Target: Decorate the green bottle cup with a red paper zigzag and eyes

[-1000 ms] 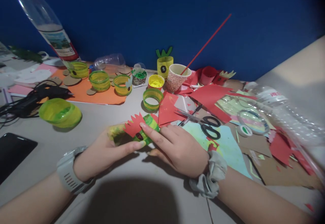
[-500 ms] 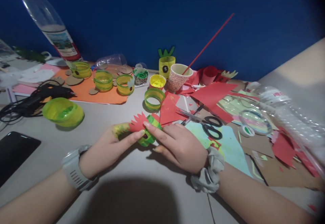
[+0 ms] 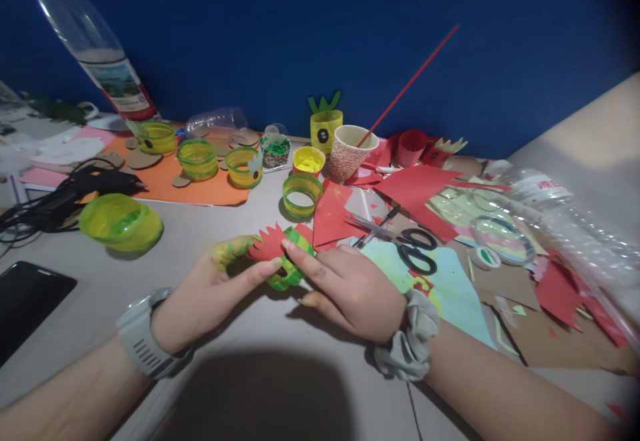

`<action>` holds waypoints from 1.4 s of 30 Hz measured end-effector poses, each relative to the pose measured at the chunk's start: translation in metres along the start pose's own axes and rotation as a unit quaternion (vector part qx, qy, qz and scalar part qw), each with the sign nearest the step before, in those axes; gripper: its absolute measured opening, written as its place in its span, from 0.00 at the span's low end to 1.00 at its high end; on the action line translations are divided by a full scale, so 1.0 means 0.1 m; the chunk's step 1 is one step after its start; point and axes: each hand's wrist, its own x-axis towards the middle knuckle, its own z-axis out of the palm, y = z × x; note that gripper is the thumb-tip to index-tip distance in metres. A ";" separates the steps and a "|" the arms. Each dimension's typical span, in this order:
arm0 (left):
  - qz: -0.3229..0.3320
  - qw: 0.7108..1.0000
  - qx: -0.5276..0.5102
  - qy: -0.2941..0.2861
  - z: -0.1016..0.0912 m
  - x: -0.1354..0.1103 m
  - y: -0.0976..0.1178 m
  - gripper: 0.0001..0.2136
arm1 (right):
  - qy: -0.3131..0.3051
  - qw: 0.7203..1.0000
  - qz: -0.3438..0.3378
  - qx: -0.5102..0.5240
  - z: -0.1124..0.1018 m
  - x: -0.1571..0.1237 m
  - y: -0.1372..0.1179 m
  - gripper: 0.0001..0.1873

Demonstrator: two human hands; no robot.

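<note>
Both hands meet at the middle of the table on a small green-and-yellow striped ring (image 3: 290, 271) with a jagged red paper crown (image 3: 269, 244) stuck to it. My left hand (image 3: 210, 291), with a pale watch on the wrist, pinches the ring and crown with thumb and paint-smeared fingers. My right hand (image 3: 345, 288), with a grey scrunchie on the wrist, presses its forefinger on the ring's top and curls the other fingers beside it.
Black scissors (image 3: 407, 248) lie right of my hands among red paper scraps (image 3: 415, 188). Several yellow-green rings (image 3: 300, 194), a yellow bowl (image 3: 120, 221), a paper cup (image 3: 350, 151), a glue gun (image 3: 95, 181), clear bottles (image 3: 575, 228) and a dark phone (image 3: 25, 301) surround them.
The hands and ring have barely shifted. My left thumb has slid closer along the ring's front, under the red crown.
</note>
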 end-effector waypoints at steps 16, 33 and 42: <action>-0.063 0.997 -0.049 -0.006 0.01 -0.05 -0.08 0.14 | 0.001 0.999 0.008 0.031 0.01 0.00 -0.01 0.30; -0.017 1.000 0.014 0.001 0.01 -0.02 0.00 0.09 | -0.016 0.998 0.019 -0.052 -0.01 0.02 -0.08 0.31; -0.033 0.999 -0.040 0.012 0.03 -0.02 -0.09 0.09 | 0.034 0.998 0.030 0.050 0.01 0.00 -0.07 0.30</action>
